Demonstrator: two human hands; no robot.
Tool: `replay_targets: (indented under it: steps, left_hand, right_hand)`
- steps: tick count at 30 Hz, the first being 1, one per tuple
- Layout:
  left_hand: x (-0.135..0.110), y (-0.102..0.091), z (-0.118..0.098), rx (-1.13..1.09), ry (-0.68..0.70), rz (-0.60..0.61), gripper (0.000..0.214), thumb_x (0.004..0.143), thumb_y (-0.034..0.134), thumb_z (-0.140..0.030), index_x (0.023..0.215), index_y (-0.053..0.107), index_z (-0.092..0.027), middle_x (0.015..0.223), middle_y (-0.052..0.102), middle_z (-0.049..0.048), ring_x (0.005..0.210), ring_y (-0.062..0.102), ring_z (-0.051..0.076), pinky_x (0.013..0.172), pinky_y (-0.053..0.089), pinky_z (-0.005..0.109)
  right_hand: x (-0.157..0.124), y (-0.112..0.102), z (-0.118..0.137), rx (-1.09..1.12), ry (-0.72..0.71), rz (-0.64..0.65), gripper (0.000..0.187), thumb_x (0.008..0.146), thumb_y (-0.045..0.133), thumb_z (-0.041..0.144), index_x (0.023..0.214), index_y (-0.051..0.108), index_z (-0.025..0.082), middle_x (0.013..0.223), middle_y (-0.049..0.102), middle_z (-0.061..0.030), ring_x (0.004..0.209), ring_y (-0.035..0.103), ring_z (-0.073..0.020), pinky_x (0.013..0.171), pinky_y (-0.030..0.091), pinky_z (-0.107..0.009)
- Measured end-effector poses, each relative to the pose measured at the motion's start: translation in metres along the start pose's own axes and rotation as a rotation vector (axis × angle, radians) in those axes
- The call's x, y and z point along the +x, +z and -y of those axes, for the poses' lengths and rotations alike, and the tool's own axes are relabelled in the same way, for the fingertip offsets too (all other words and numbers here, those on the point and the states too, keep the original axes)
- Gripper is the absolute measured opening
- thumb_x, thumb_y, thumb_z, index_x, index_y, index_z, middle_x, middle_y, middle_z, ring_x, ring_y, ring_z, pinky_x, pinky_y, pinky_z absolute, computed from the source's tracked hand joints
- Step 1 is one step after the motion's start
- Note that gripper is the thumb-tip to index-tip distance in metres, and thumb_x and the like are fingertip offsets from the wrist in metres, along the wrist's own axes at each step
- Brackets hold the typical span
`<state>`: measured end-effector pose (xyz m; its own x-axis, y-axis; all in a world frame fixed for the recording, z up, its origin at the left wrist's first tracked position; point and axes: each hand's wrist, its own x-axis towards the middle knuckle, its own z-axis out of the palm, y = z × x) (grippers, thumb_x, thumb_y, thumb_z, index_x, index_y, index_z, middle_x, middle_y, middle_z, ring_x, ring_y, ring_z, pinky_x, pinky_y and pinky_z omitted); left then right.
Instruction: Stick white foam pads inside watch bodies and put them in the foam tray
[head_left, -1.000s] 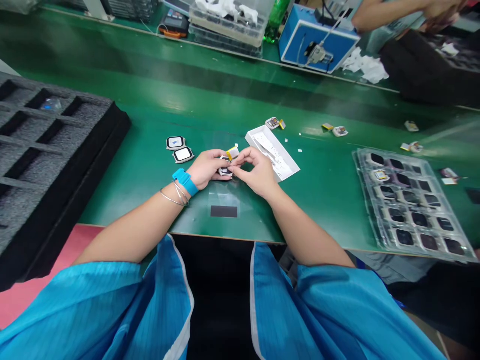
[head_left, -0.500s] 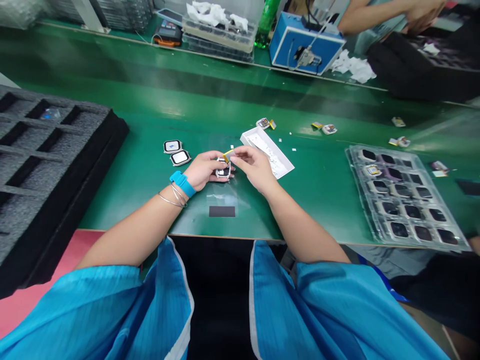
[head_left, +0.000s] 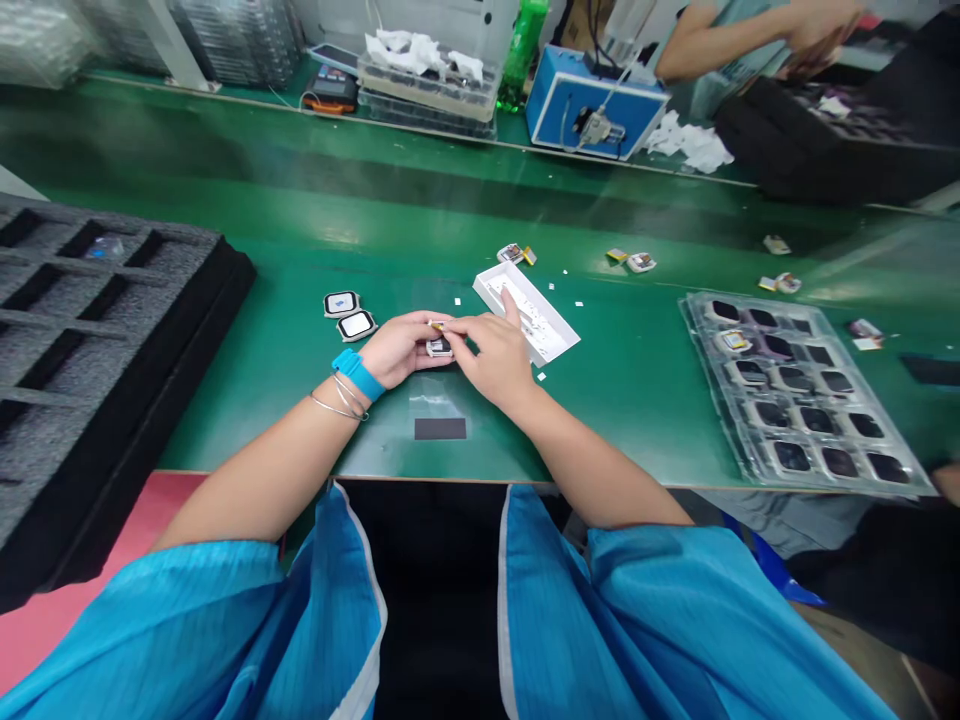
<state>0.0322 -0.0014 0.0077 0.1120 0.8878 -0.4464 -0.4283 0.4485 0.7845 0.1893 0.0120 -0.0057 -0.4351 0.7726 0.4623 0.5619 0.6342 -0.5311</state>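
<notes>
My left hand is curled round a small square watch case just above the green table. My right hand is closed over the same case from the right, its fingertips pressing a small yellow-edged part into it. Most of the case is hidden by my fingers. Two finished watch faces lie left of my left hand. A white open box sits just behind my right hand.
A black foam tray with slots fills the left. A clear plastic tray of watch cases lies at right. Loose small parts dot the belt. A black rectangle lies near the table edge. Another person's arm works by a blue device.
My right hand has brought the yellow-edged part down from above the case onto it, and both hands have closed together over the case.
</notes>
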Motion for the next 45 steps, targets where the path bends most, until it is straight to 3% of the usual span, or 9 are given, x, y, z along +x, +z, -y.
replay_targets:
  steps: [6,11,15,18,31,35,39,42,45]
  left_hand:
    - [-0.001,-0.004,-0.004,-0.140,0.005,0.023,0.020,0.080,0.059,-0.006,0.097,0.069,-0.011,0.085,0.071,0.0071,0.074,0.069,0.014,0.079,0.060,0.031]
    - [-0.003,-0.004,-0.002,-0.078,0.115,0.075,0.029,0.077,0.067,-0.001,0.103,0.067,-0.014,0.089,0.072,0.0051,0.076,0.071,0.014,0.075,0.060,0.029]
    - [-0.002,-0.004,0.001,-0.005,0.185,0.133,0.036,0.069,0.077,-0.004,0.103,0.069,-0.014,0.091,0.074,0.0057,0.075,0.071,0.015,0.072,0.060,0.027]
    - [0.000,-0.007,0.002,0.042,0.232,0.156,0.041,0.063,0.087,-0.014,0.100,0.070,-0.013,0.091,0.075,0.0072,0.077,0.071,0.015,0.072,0.059,0.026]
    - [-0.003,-0.018,-0.010,0.193,0.395,0.220,0.060,0.058,0.092,-0.031,0.111,0.071,-0.011,0.101,0.075,0.0137,0.086,0.071,0.022,0.083,0.057,0.038]
    - [-0.048,-0.063,-0.044,0.145,0.639,-0.041,0.053,0.079,0.076,-0.038,0.126,0.065,-0.019,0.121,0.070,0.0134,0.105,0.069,0.024,0.097,0.052,0.042]
    - [-0.091,-0.129,-0.083,0.557,0.869,-0.753,0.048,0.079,0.073,-0.028,0.125,0.066,-0.019,0.121,0.067,0.0104,0.114,0.062,0.026,0.103,0.048,0.042]
    - [-0.105,-0.166,-0.094,1.008,0.764,-1.229,0.045,0.070,0.077,-0.018,0.115,0.072,-0.016,0.116,0.065,0.0145,0.121,0.055,0.032,0.111,0.039,0.048]
    - [-0.108,-0.181,-0.088,1.127,0.509,-1.355,0.035,0.070,0.078,-0.021,0.105,0.075,-0.018,0.112,0.064,0.0178,0.120,0.055,0.040,0.106,0.039,0.060]
  right_hand:
    - [0.001,-0.003,0.001,-0.055,-0.079,0.083,0.024,0.096,0.052,0.021,0.093,0.074,0.030,0.108,0.073,0.0001,0.099,0.062,-0.0213,0.121,0.015,-0.063]
    - [0.006,-0.001,-0.010,0.155,0.035,0.040,0.009,0.083,0.067,0.019,0.090,0.069,0.024,0.119,0.064,-0.0056,0.117,0.058,-0.0229,0.110,0.043,-0.049]
    - [0.009,0.005,-0.021,0.555,0.198,0.150,0.049,0.078,0.069,0.021,0.124,0.053,0.024,0.124,0.062,-0.0078,0.108,0.064,-0.0184,0.096,0.055,-0.039]
    - [0.008,0.009,-0.023,0.721,0.238,0.231,0.052,0.080,0.067,0.027,0.128,0.048,0.022,0.110,0.069,-0.0059,0.095,0.070,-0.0166,0.092,0.058,-0.037]
    - [0.005,0.013,-0.024,0.722,0.206,0.039,0.063,0.071,0.080,0.047,0.123,0.054,0.024,0.109,0.074,-0.0100,0.099,0.073,-0.0251,0.096,0.058,-0.047]
    - [0.005,0.013,-0.026,0.647,0.158,0.025,0.051,0.079,0.072,0.048,0.120,0.057,0.023,0.106,0.075,-0.0104,0.094,0.074,-0.0235,0.095,0.058,-0.047]
    - [0.005,0.009,-0.021,0.493,0.092,-0.031,0.039,0.085,0.064,0.044,0.116,0.061,0.022,0.099,0.076,-0.0090,0.092,0.075,-0.0230,0.092,0.059,-0.046]
    - [0.006,0.003,-0.021,0.375,0.042,-0.099,0.033,0.085,0.062,0.040,0.112,0.064,0.021,0.095,0.076,-0.0080,0.091,0.075,-0.0236,0.090,0.059,-0.046]
    - [0.008,-0.005,-0.024,0.328,0.021,-0.204,0.030,0.085,0.061,0.036,0.110,0.066,0.021,0.092,0.076,-0.0066,0.088,0.074,-0.0226,0.091,0.058,-0.045]
